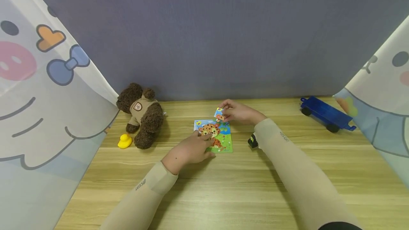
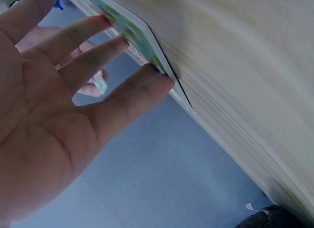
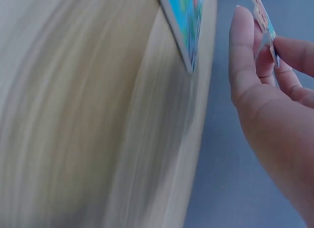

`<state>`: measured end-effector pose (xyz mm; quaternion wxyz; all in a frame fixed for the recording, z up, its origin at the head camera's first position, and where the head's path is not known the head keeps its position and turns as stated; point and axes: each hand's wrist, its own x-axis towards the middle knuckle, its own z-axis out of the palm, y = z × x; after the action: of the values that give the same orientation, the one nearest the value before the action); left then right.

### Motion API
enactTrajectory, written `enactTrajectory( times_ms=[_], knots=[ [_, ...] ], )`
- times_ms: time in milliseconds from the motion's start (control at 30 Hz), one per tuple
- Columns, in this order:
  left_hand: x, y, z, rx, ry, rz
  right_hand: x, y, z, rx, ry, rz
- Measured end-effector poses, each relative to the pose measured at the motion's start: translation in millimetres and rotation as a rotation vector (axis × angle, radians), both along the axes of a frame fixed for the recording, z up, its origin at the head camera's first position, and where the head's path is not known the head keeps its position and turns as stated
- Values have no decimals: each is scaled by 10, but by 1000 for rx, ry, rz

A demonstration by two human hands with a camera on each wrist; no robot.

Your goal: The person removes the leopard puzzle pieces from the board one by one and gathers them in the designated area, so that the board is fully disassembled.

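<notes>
Leopard board (image 1: 228, 141) lies toward the tabletop's (image 1: 204, 194) far edge, the leopard's head pointing that way, long axis unclear; the left hand (image 1: 192, 148), fingers outstretched, touches its left part; beyond, the right hand (image 1: 239, 112) pinches a small picture piece (image 1: 218, 113) by its far edge

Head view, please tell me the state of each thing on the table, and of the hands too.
Rectangular cartoon-leopard board: lying flat, partly covered.
Small printed card piece: held up, tilted.
Left hand: fingers extended, touching the board.
Right hand: pinching the card piece.
Brown plush bear in tan shirt: lying down.
Yellow toy duck: upright.
Blue toy wagon: upright.
Small black object: partly hidden, state unclear.
</notes>
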<state>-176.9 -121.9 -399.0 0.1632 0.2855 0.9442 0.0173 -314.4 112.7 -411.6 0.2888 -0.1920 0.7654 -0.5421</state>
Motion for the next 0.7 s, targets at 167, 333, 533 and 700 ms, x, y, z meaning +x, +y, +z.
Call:
enactTrajectory(
  times_ms=[167,333,533,700],
  knots=[
    [4,-3,1,0,4,-3,34,222,14,3,23,-29],
    [35,-1,8,-6,-3,13,35,444,-32,63,66,-55],
    [48,-7,3,12,-8,33,63,609,-82,222,115,-41],
    [28,-25,-20,7,32,19,101,642,-113,305,169,-26]
  ],
)
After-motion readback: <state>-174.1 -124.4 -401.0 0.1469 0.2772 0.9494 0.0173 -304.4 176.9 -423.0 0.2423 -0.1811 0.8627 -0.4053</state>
